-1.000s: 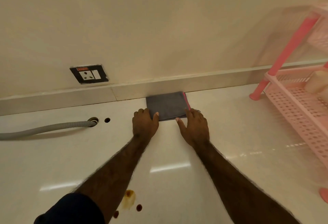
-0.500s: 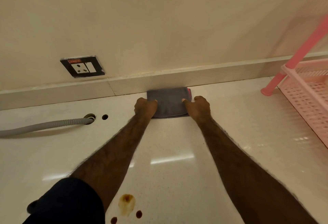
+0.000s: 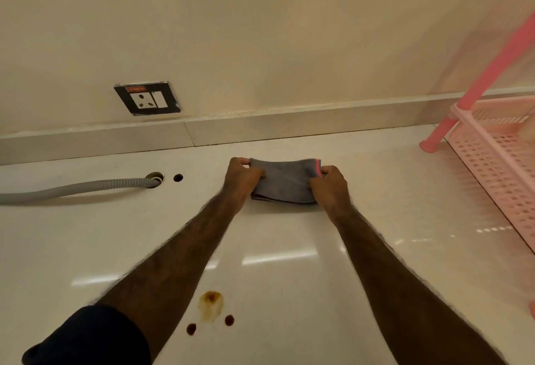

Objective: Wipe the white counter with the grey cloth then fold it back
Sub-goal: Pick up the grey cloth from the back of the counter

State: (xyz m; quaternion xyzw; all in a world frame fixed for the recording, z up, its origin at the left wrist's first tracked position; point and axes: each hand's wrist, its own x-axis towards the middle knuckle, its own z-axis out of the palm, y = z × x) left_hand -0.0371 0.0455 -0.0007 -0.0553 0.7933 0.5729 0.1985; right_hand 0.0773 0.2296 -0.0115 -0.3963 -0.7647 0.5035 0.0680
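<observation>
A folded grey cloth (image 3: 285, 182) with a pink edge strip on its right side is held just above the white counter (image 3: 289, 292), a little in front of the back upstand. My left hand (image 3: 241, 178) pinches its left edge and my right hand (image 3: 328, 183) pinches its right edge. The cloth's top layer is raised between the two hands while its lower folds hang toward the counter. A brown spill with two dark drops (image 3: 210, 311) lies on the counter close to me, between my forearms.
A grey corrugated hose (image 3: 72, 189) runs from the left into a hole in the counter, with a small hole (image 3: 178, 177) beside it. A black wall socket (image 3: 147, 98) sits above. A pink plastic rack (image 3: 500, 162) stands at the right.
The cloth lay flat against the back upstand with my hands at its near corners. Both hands have closed on its side edges, lifted it and drawn it toward me.
</observation>
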